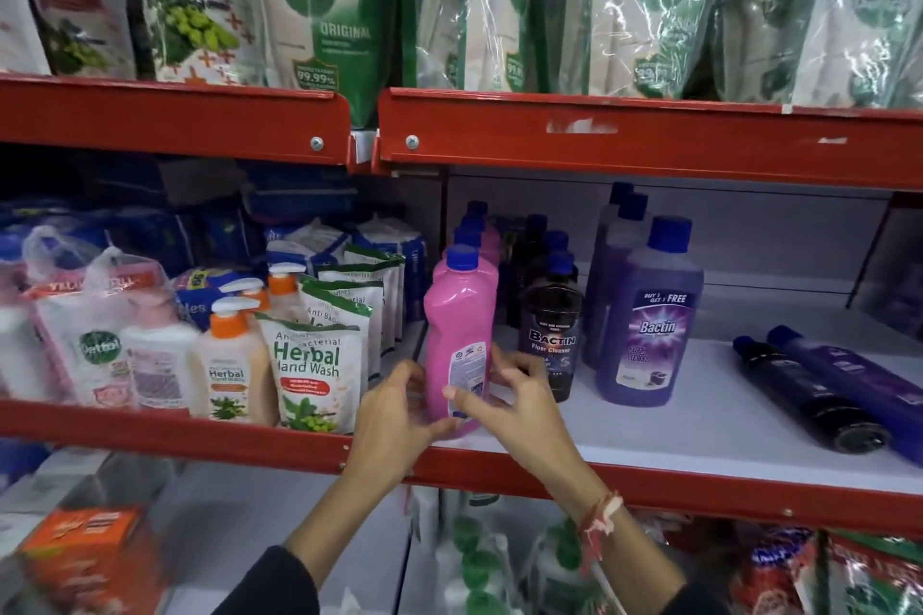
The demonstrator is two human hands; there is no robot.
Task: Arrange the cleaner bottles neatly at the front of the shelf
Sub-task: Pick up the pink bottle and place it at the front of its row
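Standing upright at the front edge of the white shelf (649, 425), the pink bottle (458, 340) heads a row of like bottles. Left hand (394, 407) curls around its lower left side, thumb at the base; right hand (514, 395) has fingers spread over the label side, thumb touching the label. Neither hand is fully closed. Dark bottle (552, 335) and purple bottle (649, 320) stand just beside, to the right. Two bottles (829, 385) lie flat farther right.

Even, bright light; glare streaks the plastic pouches (649, 5) up top; edges bend and blur, perhaps motion.
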